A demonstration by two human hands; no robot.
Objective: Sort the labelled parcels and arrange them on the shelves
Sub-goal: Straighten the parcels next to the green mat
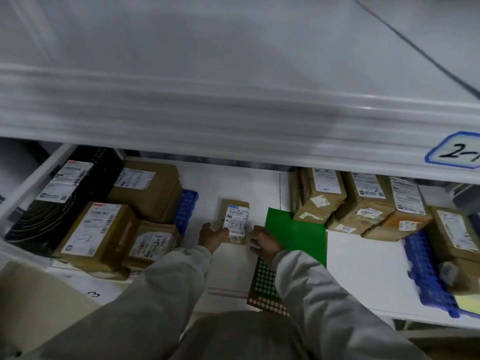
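Now: left hand (211,236) grips small parcel (235,220); right hand (263,242) curled beside

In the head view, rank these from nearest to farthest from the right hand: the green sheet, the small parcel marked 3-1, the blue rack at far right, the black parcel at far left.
From the right hand:
1. Small parcel marked 3-1, just left of it; green sheet, just right. Too close to rank.
2. Blue rack, far right.
3. Black parcel, far left.

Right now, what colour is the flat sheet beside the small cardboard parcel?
Bright green flat sheet, clearest in the head view.
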